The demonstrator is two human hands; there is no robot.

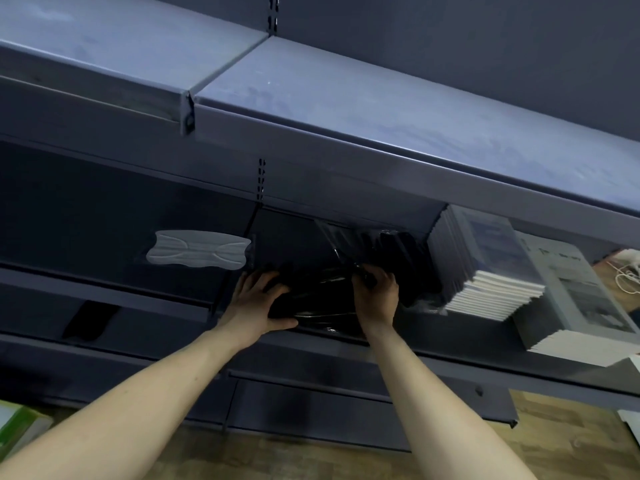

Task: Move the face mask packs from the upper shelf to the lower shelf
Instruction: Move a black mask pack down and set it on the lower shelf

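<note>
Black, glossy plastic wraps the bundle of black face mask packs [320, 299] that both hands hold at the front of a dark shelf [450, 362]. The left hand [258, 304] lies against the bundle's left end, fingers spread and only slightly bent over its top, thumb stretched along its front edge. The right hand [375, 294] grips the bundle's right end, its fingers curled over the top of the wrapping. Behind the bundle and touching it, more black packs [391, 247] stand leaning toward the back of the same shelf. Just right of the bundle sits a slanted stack of white-edged packs [485, 268], and beyond that a grey box [575, 296]. Left of the bundle, on the neighbouring shelf section, a single white face mask [199, 253] lies in a clear wrapper. Above the bundle runs the bare grey-blue upper shelf [381, 109].
</note>
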